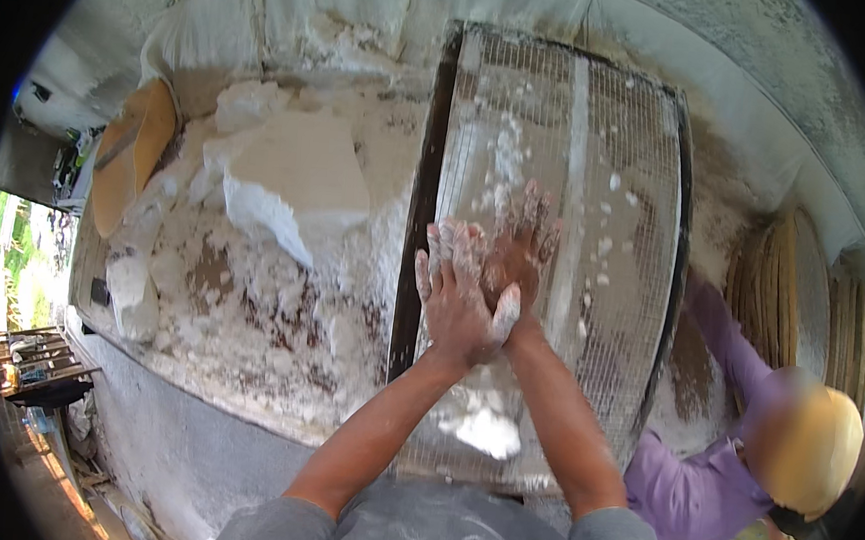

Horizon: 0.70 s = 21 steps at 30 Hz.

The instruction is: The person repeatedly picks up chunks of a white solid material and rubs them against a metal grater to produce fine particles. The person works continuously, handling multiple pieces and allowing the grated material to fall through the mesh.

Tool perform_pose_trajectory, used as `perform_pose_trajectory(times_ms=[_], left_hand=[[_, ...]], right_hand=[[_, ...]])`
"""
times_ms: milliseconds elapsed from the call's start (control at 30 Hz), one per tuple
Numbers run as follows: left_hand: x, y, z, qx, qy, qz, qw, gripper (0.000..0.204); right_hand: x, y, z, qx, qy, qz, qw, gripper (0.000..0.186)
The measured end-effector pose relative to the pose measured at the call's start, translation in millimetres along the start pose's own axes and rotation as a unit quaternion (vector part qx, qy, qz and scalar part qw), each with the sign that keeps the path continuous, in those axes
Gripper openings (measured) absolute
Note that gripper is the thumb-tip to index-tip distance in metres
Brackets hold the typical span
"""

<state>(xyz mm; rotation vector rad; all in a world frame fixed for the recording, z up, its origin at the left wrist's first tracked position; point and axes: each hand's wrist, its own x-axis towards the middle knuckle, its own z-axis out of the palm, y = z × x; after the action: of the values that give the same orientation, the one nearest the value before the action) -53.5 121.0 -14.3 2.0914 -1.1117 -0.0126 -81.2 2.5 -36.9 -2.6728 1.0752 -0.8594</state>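
Observation:
My left hand and my right hand lie palm down on a wire mesh screen set in a dark frame. White powder coats the fingers, which are stretched out on both hands. The left hand's thumb crosses over the base of the right hand, so the two touch and overlap. Neither hand visibly grips anything; what lies under the palms is hidden. Small white crumbs are scattered on the mesh beyond the fingers. A white lump sits between my forearms at the screen's near end.
Left of the screen, a large white block rests among loose white powder and chunks in a walled bed. A tan board leans at the far left. On the right, a co-worker in a purple top reaches beside the screen, near wooden slats.

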Motion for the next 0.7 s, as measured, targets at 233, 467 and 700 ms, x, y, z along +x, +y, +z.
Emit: perform_pose_trajectory(times_ms=[233, 467, 700], left_hand=[[242.3, -9.5, 49.9, 0.099, -0.022, 0.078, 0.992, 0.09], [166.2, -11.2, 13.7, 0.018, -0.152, 0.197, 0.968, 0.097], [-64.7, -21.3, -41.7, -0.062, -0.237, 0.201, 0.948, 0.092]], right_hand=[[165.7, 47.7, 40.5, -0.076, 0.016, -0.027, 0.997, 0.058], [106.3, 30.0, -27.1, -0.007, -0.24, -0.012, 0.971, 0.062], [-122.3, 17.4, -90.2, -0.024, -0.268, -0.073, 0.96, 0.066]])
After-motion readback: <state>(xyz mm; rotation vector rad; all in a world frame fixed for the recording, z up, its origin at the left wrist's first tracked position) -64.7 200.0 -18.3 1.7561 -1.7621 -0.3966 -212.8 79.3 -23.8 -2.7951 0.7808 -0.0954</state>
